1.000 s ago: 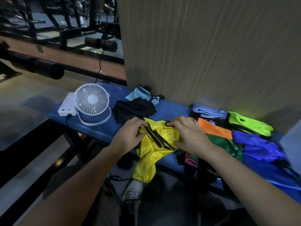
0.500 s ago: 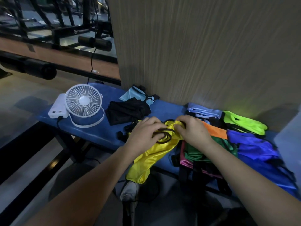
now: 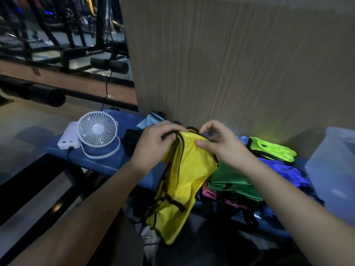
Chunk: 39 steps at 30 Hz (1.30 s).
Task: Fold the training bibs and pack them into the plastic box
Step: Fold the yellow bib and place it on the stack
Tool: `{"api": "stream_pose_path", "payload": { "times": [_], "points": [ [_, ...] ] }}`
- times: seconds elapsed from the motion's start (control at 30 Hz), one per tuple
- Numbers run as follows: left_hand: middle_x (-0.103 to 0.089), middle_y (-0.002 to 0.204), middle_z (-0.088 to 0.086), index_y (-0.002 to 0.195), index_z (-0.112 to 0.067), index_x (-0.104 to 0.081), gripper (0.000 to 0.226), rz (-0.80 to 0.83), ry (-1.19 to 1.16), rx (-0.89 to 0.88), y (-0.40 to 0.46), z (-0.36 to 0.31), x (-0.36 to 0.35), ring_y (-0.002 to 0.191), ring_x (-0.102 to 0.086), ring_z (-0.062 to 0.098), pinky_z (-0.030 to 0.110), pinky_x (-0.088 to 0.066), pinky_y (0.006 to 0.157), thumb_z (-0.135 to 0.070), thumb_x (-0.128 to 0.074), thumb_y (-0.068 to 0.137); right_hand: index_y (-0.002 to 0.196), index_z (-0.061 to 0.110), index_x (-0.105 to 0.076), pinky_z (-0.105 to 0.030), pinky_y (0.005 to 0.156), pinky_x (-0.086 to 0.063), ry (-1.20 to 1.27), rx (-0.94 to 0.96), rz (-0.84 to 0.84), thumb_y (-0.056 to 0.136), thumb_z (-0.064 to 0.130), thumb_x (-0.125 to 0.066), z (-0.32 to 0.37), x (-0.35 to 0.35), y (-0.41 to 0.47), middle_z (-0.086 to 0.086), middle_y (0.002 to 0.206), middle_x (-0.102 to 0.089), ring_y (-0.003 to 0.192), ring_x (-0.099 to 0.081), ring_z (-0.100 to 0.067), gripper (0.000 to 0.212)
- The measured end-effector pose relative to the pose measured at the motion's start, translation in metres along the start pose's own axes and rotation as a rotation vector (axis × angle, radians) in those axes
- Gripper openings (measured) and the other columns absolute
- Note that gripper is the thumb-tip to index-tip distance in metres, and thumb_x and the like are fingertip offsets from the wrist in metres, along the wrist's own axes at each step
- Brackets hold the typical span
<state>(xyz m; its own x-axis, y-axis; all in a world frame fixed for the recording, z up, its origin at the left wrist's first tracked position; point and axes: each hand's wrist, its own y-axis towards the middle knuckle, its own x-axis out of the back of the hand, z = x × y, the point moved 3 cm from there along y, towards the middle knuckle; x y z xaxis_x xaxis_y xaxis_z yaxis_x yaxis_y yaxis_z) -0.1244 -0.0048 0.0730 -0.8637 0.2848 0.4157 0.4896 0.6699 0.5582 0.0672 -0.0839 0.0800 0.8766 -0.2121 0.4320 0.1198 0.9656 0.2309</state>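
Yellow bib [image 3: 184, 175] pinched by left hand [image 3: 155, 144] and right hand [image 3: 221, 144] fingers, no readable writing

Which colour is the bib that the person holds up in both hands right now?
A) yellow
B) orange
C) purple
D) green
A: both the left hand and the right hand grip the top of the yellow bib, which hangs down over the edge of the blue bench.
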Motion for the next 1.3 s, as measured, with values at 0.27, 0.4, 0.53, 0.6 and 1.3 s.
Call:
{"api": "stream_pose_path", "payload": {
  "times": [0.27, 0.4, 0.53, 0.6, 1.3],
  "points": [
    [-0.065, 0.104, 0.0, 0.099, -0.012, -0.078, 0.042, 0.057, 0.078, -0.283, 0.006, -0.06, 0.024, 0.105, -0.063, 0.015, 0.028, -0.049, 0.092, 0.019, -0.057, 0.08, 0.134, 0.029, -0.053, -0.035, 0.111, -0.042, 0.171, -0.075, 0.09, 0.067, 0.04, -0.089, 0.043, 0.005, -0.021, 0.002, 0.135, -0.059, 0.13, -0.052, -0.011, 0.077],
    [-0.062, 0.108, 0.0, 0.096, -0.011, -0.078, 0.043, 0.091, 0.089, -0.368, -0.001, -0.083, 0.028, 0.108, -0.061, 0.017, 0.023, -0.046, 0.091, 0.022, -0.059, 0.076, 0.143, 0.03, -0.046, -0.037, 0.114, -0.041, 0.126, -0.107, 0.21, 0.073, 0.05, -0.079, 0.059, 0.005, -0.034, 0.01, 0.14, -0.056, 0.13, -0.053, -0.005, 0.08],
    [-0.059, 0.114, 0.009, 0.094, -0.008, -0.079, 0.041, 0.114, 0.069, -0.45, -0.004, -0.103, 0.032, 0.114, -0.059, 0.019, 0.026, -0.046, 0.097, 0.024, -0.061, 0.077, 0.139, 0.026, -0.053, -0.045, 0.112, -0.043, 0.293, -0.168, 0.343, 0.075, 0.056, -0.076, 0.071, 0.004, -0.044, 0.002, 0.134, -0.065, 0.125, -0.06, -0.016, 0.074],
    [-0.056, 0.117, 0.012, 0.092, -0.007, -0.079, 0.041, 0.127, 0.054, -0.474, -0.006, -0.111, 0.034, 0.118, -0.058, 0.019, 0.028, -0.045, 0.102, 0.026, -0.06, 0.077, 0.143, 0.027, -0.05, -0.047, 0.113, -0.041, 0.362, -0.194, 0.372, 0.067, 0.072, -0.074, 0.073, 0.003, -0.043, 0.001, 0.137, -0.063, 0.129, -0.058, -0.019, 0.092],
    [-0.068, 0.105, -0.001, 0.115, -0.016, -0.062, 0.034, 0.168, -0.398, 0.206, -0.024, -0.087, 0.007, 0.101, -0.064, 0.012, 0.031, -0.047, 0.089, -0.041, -0.053, 0.094, 0.087, 0.003, -0.059, -0.028, 0.072, -0.047, 0.117, 0.204, 0.02, 0.079, 0.0, -0.079, 0.091, 0.018, -0.045, -0.003, 0.081, -0.063, 0.076, -0.058, -0.011, 0.022]
  ]
}}
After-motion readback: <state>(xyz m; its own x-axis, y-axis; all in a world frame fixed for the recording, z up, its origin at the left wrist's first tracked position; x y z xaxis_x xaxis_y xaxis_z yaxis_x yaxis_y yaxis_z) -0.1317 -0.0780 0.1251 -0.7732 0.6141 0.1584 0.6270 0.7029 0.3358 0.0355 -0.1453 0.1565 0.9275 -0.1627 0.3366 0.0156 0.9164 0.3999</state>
